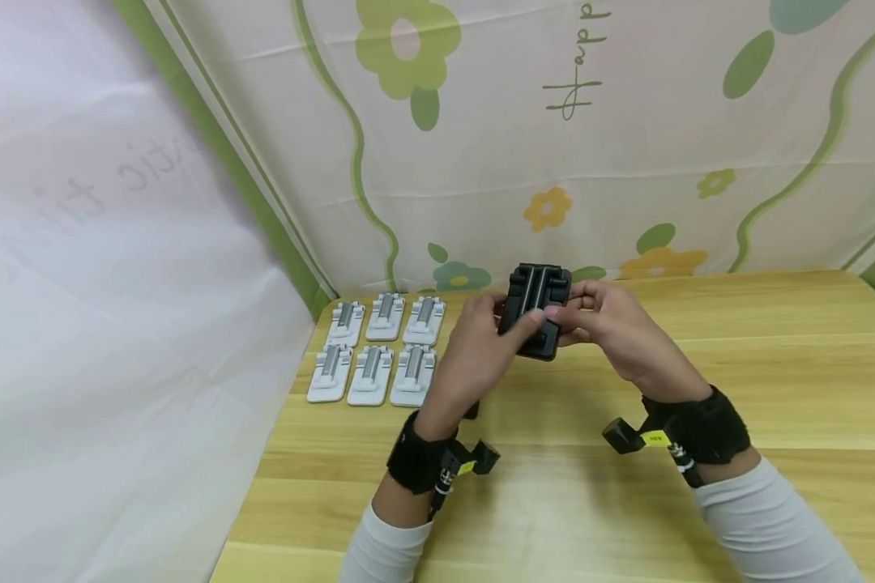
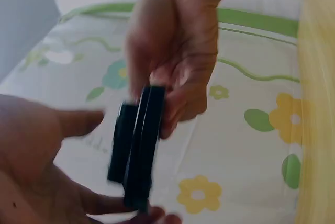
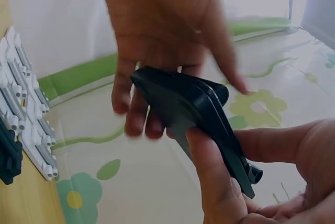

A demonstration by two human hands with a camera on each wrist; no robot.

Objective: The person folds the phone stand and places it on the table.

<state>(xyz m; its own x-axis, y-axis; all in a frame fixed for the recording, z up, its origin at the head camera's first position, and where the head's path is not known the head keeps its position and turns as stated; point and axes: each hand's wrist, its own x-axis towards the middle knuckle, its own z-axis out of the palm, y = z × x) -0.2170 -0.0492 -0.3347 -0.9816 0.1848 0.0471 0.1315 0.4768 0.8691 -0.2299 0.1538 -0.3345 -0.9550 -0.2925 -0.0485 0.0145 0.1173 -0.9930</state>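
Note:
A folded black phone stand is held up above the back of the table, showing two metal rods along its face in the head view. My right hand pinches its edge between thumb and fingers, as the right wrist view shows with the stand. My left hand is at the stand's other side. In the left wrist view the left hand has its thumb straight and apart from the stand, fingertips near or touching its lower end.
Several white folded phone stands lie in two rows at the table's back left. A black object shows partly behind my left wrist. The wooden table meets a flower-patterned cloth at the back.

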